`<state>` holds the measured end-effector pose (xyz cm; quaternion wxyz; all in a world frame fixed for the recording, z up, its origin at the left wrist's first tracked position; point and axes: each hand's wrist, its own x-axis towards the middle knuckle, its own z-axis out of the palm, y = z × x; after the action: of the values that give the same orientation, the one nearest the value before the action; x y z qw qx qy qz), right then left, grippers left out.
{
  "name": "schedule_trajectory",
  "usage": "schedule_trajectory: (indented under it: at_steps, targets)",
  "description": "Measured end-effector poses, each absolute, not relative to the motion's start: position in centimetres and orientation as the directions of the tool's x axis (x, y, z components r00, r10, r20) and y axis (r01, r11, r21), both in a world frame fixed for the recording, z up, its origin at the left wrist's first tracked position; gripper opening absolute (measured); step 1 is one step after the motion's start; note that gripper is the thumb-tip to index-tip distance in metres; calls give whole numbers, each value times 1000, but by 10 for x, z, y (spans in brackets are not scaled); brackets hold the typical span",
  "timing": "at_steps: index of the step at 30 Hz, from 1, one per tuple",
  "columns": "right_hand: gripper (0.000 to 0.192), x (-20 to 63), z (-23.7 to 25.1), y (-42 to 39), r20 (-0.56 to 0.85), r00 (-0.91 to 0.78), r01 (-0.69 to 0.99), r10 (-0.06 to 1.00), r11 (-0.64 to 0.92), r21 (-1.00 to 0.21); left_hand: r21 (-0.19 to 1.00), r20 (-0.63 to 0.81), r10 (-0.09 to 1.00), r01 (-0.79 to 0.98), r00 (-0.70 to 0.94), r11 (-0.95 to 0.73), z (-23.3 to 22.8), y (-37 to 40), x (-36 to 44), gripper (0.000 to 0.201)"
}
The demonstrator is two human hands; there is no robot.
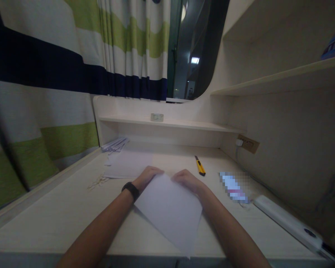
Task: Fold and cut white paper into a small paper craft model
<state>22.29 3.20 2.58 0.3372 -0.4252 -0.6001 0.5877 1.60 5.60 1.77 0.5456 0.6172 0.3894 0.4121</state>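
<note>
Your left hand point(147, 177) and right hand point(187, 180) both pinch the far edge of the white paper sheet point(169, 210), which slopes toward you over the desk point(58, 216) (no readable writing anywhere). Yellow utility knife point(200, 166) lies far right.

Sheet of paper point(170, 212) near front edge of tabletop point(61, 216): plain white, bluish in dim light. Tabletop itself: pale cream, faint wood grain. Wristband point(131, 190) on left wrist: black. Utility knife point(200, 166) toward back right of tabletop: yellow body, black tip. Curtain point(44, 93) beyond left edge: broad horizontal stripes of white, lime green, navy. Stack of sheets point(115, 144) at back left corner: white with bluish edges. Shelf point(167, 123) above back edge: cream. Long device point(287, 221) at right edge: white, dark end.
</note>
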Motion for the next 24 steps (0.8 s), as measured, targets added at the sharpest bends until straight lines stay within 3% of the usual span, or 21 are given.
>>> schedule_trajectory:
  at_steps: [12, 17, 24]
  targets:
    - [13, 243, 20, 47, -90, -442, 102, 892, -49, -994, 988, 134, 980, 61, 144, -144, 26, 63, -12, 24]
    - [13, 259, 15, 56, -25, -484, 65, 875, 7, -998, 993, 117, 975, -12, 190, -117, 28, 63, -20, 26]
    - [15, 284, 11, 63, -102, -455, 19, 885, -105, -994, 996, 33, 993, -92, 116, -22, 26, 66, -27, 25]
